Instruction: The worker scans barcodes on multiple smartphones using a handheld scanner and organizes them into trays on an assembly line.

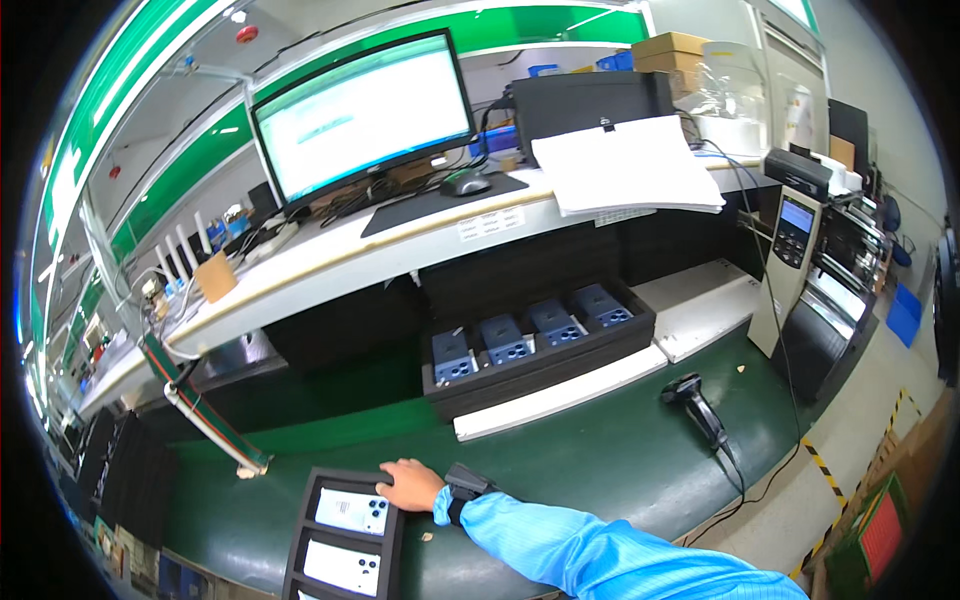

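At the lower left is a black foam tray (393, 556) with white phones in its slots. One phone (350, 510) lies in the upper slot and another phone (340, 566) in the slot below, each with a cluster of dark camera lenses at its right end. A further phone is cut off by the lower edge. My right hand (412, 487), in a light blue sleeve with a dark device on the wrist, grips the tray's upper right corner, fingertips over the rim. My left hand is out of the picture.
Further back, another black foam tray (540, 378) holds several blue phones, with white flat boxes (560, 392) along it. A handheld barcode scanner (697, 408) lies on the green bench, its cable trailing right. A label printer (800, 250) stands at right; a monitor (365, 110) occupies the shelf.
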{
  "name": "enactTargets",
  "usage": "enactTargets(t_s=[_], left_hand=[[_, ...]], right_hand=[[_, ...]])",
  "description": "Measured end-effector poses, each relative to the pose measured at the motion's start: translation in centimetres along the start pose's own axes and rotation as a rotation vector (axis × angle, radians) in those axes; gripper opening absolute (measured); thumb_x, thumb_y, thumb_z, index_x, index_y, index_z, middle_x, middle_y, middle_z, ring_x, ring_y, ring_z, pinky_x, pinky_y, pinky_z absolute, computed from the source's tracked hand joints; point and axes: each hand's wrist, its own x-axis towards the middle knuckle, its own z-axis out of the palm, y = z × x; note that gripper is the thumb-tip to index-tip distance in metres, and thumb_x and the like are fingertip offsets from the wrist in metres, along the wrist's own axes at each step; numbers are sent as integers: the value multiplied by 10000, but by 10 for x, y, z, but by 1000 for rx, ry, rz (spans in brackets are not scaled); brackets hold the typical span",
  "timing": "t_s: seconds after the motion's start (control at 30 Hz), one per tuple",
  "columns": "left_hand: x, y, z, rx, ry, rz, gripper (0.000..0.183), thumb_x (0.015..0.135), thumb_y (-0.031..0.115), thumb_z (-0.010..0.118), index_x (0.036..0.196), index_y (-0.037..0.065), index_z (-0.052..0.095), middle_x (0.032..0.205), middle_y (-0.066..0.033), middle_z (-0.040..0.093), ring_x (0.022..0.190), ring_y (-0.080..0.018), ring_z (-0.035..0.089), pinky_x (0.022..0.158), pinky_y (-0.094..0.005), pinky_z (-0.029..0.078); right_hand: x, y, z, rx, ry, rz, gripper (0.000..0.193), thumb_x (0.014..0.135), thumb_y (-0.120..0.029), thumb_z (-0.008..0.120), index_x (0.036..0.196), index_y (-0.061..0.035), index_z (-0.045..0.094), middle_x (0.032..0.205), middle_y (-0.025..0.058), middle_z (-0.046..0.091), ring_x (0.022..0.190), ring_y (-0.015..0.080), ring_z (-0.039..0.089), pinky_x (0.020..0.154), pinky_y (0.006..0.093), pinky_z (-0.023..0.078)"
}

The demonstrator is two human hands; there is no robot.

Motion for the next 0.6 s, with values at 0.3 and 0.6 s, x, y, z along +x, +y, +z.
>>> enactTargets(t_s=[0.3, 0.6], left_hand=[[58, 29, -9, -131, 141, 259, 512, 1028, 400, 457, 1384, 42, 542, 1310, -126, 612, 1185, -259, 584, 1018, -465, 480], [87, 28, 132, 307, 0, 486, 375, 1033, 236, 514, 1137, -89, 672, 1076, -120, 695, 982, -208, 633, 889, -351, 493]], right_hand=[[-194, -5, -98, -92, -72, 159, 501, 881, -436, 568, 960, 44, 688, 919, 250, 659, 924, 437, 649, 851, 510, 529], [-338, 54, -183, 582, -35, 803, 641, 944, -551, 632, 1134, 58, 694, 960, 121, 722, 828, 185, 662, 753, 321, 528]])
